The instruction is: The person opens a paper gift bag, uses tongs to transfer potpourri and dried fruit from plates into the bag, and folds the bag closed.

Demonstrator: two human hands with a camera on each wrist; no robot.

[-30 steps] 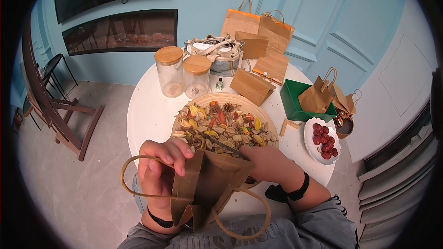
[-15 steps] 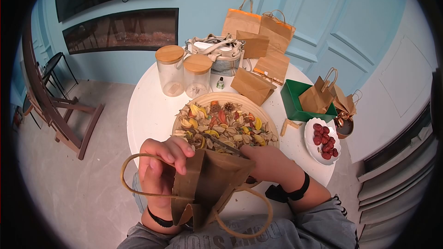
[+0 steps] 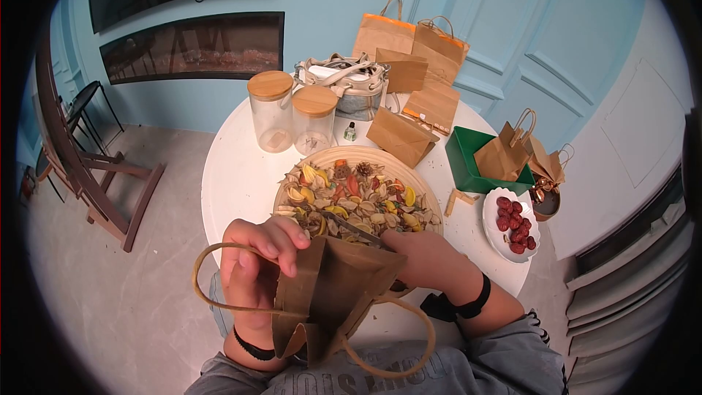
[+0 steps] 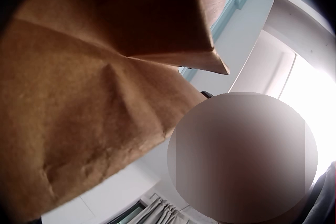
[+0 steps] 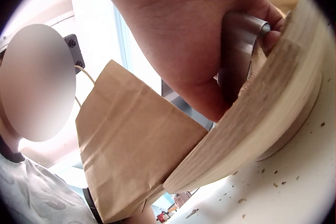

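Observation:
My left hand (image 3: 252,256) holds a brown paper bag (image 3: 351,278) at its side, fingers bent near the bag's edge and one twisted handle looping past the hand. The bag is tilted with its mouth towards me; in the left wrist view its creased paper (image 4: 94,108) fills the upper left. My right hand (image 3: 424,256) is over the near side of a round wooden tray (image 3: 417,175) of potpourri (image 3: 351,197). It grips a grey metal scoop (image 5: 239,50), seen in the right wrist view just inside the tray's rim. The scoop's front is largely hidden by the bag in the head view.
Two lidded glass jars (image 3: 270,124), a handbag (image 3: 351,88) and a small bottle (image 3: 349,132) stand behind the tray. More paper bags (image 3: 402,135) are at the back. To the right are a green box (image 3: 464,157) and a white dish (image 3: 493,238) of red dates (image 3: 515,223).
Both hands, the paper bag and the tray keep almost the same positions. Only a very slight shift of the whole head view shows.

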